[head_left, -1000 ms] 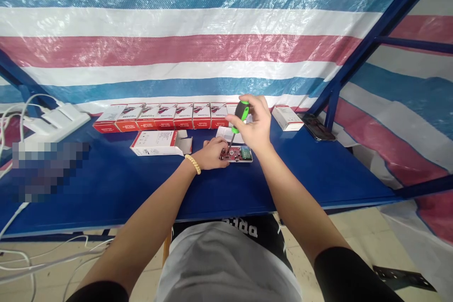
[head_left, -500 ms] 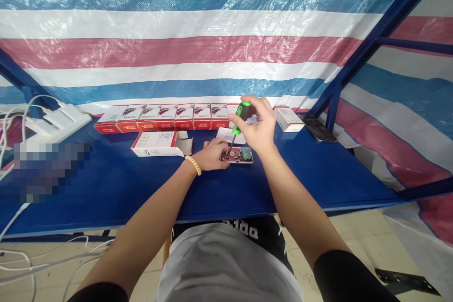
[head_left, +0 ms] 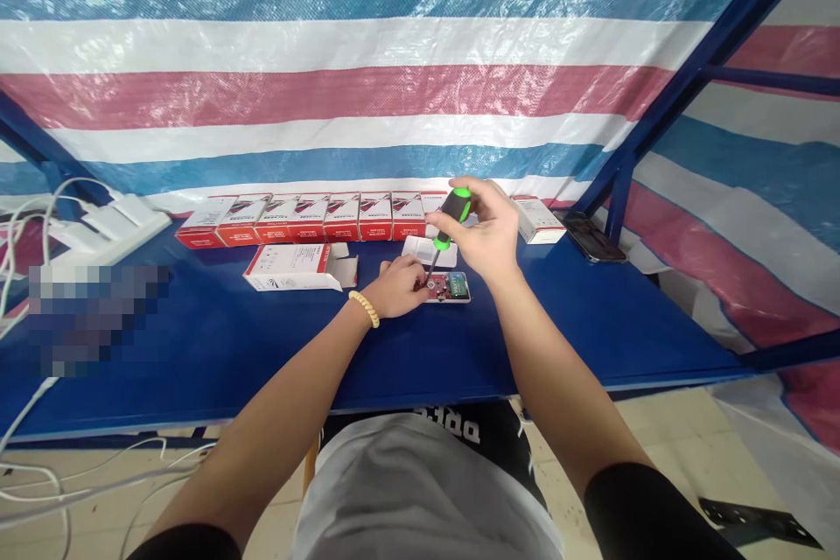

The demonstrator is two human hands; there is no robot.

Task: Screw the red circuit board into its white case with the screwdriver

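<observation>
Right hand (head_left: 489,232) shifted slightly, gripping screwdriver (head_left: 450,219); left hand (head_left: 398,286) steadies board (head_left: 450,287).

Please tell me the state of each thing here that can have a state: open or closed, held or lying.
Screwdriver: held by right hand, tip down on the board.
Circuit board: uncovered, steadied by left hand.
Near box: lying, flap open.
Row of boxes: closed.
Phone: lying, screen dark.

We could read only part of some white lettering on the black shirt (head_left: 459,427), seen upside down below the blue table (head_left: 197,350); print on the red-and-white boxes (head_left: 308,217) stayed too small.
</observation>
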